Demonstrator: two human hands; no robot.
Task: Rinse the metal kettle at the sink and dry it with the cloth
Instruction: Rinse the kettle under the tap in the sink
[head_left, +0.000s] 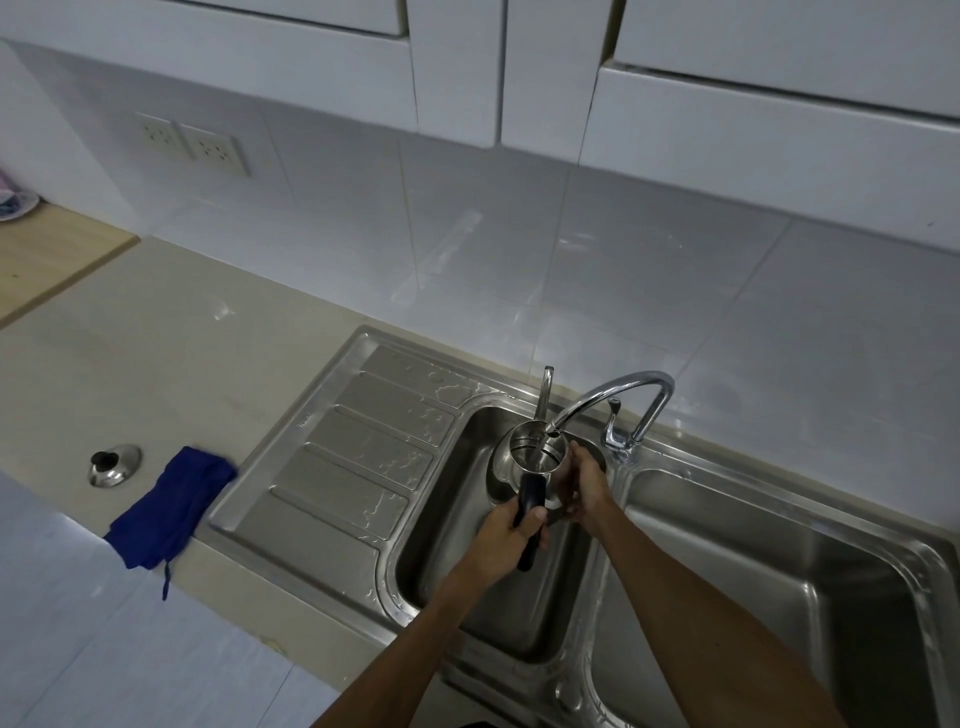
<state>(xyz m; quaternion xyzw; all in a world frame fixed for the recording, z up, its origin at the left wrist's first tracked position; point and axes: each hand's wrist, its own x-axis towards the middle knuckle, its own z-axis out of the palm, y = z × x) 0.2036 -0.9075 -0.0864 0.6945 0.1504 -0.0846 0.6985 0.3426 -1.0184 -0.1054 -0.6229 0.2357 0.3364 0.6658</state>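
White cabinets (727, 78) hang above me; two sockets (195, 144) sit on the tiled wall (571, 249), and a wooden board (47, 254) lies far left on the tabletop (156, 353).

Both bare forearms enter from the bottom edge, reaching forward and converging ahead of the body. Left hand (511, 535): fingers curled closed around the kettle handle (531, 512), thumb lying across its top, knuckles toward the camera. Right hand (584, 486): wrist slightly bent, palm turned inward, fingers spread against the side of the kettle (530, 452). The 2 hands sit close together, not touching.
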